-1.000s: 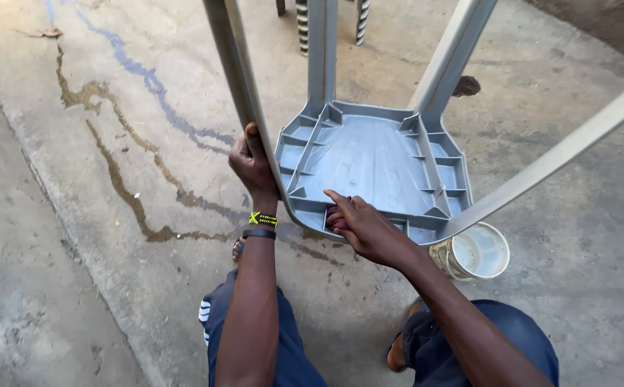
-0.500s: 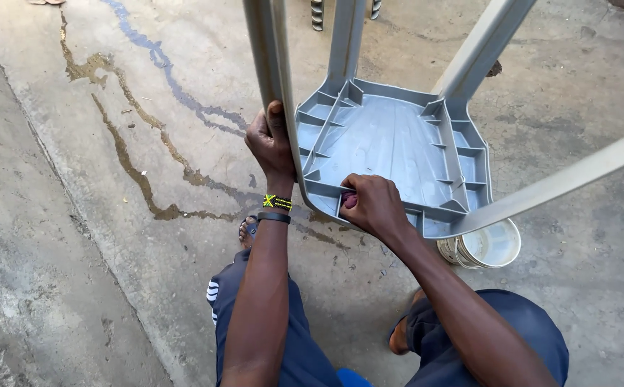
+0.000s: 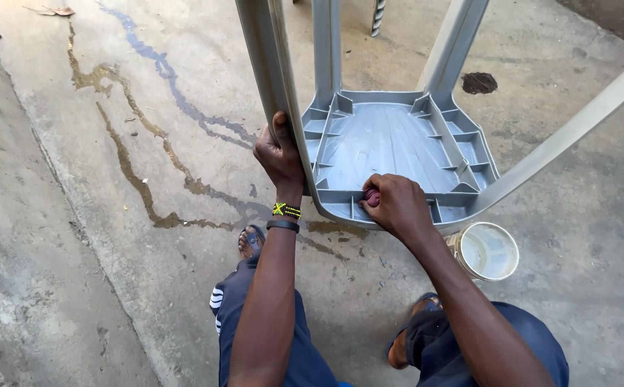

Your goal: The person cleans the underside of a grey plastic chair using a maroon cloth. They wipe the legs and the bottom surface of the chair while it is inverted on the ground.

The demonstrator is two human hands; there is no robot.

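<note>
**Upturned grey plastic stool, both hands on it**

Stool (image 3: 391, 143) – grey plastic, flipped, seat underside facing up w/ ribbed compartments round the rim. 4 legs rise toward the camera & run out of frame at top and right. Seat rests low on the concrete floor (image 3: 111, 236), just in front of the person's knees.

Left hand (image 3: 280, 154) – wrapped round the near-left leg (image 3: 272, 79) close to where it joins the seat. Thumb on the inner side pointing up, fingers curled behind the leg, mostly hidden. Firm grip by the look of it. Wrist carries 2 bands: 1 beaded yellow/black/green (image 3: 286, 210), 1 plain dark (image 3: 282, 226).

Right hand (image 3: 396, 206) – on the near rim of the seat, fingers bunched together & pressing a small reddish-brown wad (image 3: 373, 196) into a rim compartment. Wad mostly covered; can't tell what it's made of.

Around:
- White plastic tub (image 3: 487, 251), open top, on the floor just right of the right forearm, partly under the stool's rim.
- Wet streaks (image 3: 161, 72) run across the floor from upper left down toward the stool.
- Dark round patch (image 3: 479, 83) on the floor beyond the stool, btw 2 far legs.
- Person crouched, dark blue trousers; left foot in a sandal (image 3: 252, 241) beside the left wrist, right foot (image 3: 401, 344) under the right arm.
</note>
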